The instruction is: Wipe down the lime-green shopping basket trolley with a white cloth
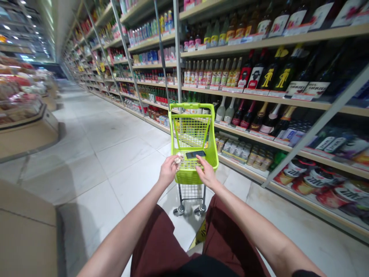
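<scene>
My left hand (167, 170) is closed on a small crumpled whitish wad (179, 158), perhaps tissue; its material is too small to make out. It is at the left rim of a lime-green shopping cart (212, 148). A dark smartphone (196, 154) lies flat on the cart's child-seat shelf, between and just beyond my hands. My right hand (206, 174) hovers over the cart's right near side, fingers apart and holding nothing. Its fingertips are close to the phone, but apart from it.
Shelves of bottles (225, 73) and cans run along the right side. Packs of cans (236, 149) and large bottles (313, 179) sit low down. On the left stand a produce display (25, 115) and a beige counter (27, 227). Pale floor tiles (86, 127) stretch down the aisle.
</scene>
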A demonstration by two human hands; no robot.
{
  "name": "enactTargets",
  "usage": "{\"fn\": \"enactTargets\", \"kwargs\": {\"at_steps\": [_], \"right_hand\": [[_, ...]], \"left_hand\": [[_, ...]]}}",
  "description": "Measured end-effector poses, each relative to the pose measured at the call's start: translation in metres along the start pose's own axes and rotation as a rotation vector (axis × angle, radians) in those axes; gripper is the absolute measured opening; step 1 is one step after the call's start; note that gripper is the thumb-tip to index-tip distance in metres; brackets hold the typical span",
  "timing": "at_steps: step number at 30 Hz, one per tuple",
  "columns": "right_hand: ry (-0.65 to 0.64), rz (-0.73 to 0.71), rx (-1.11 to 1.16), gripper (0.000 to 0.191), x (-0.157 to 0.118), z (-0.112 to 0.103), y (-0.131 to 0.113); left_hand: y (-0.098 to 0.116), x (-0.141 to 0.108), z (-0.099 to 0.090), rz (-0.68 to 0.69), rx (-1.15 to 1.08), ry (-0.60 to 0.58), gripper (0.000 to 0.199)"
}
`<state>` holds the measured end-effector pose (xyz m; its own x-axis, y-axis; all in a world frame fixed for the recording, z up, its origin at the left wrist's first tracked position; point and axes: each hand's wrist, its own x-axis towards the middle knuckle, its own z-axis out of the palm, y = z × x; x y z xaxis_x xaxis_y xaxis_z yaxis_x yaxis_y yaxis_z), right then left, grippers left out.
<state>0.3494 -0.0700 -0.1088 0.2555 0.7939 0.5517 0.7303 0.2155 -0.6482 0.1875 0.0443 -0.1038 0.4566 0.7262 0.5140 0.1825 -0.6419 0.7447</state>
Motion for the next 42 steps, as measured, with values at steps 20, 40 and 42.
{"fn": "enactTargets", "kwargs": {"at_steps": [20,40,42], "right_hand": [[0.327,0.107,0.064,0.042,-0.029,-0.01,-0.019],[0.08,0.861,0.762,0.026,-0.067,0.046,-0.015],[0.055,0.837,0.702,0.02,-0.072,0.043,-0.015]], "left_hand": [[0.049,-0.044,0.031,-0.672,-0.715,0.042,0.031],[0.048,-0.114,0.068,-0.913,-1.111,-0.101,0.039],[0.041,-0.117,0.067,-0.946,-1.078,-0.037,0.034]]}}
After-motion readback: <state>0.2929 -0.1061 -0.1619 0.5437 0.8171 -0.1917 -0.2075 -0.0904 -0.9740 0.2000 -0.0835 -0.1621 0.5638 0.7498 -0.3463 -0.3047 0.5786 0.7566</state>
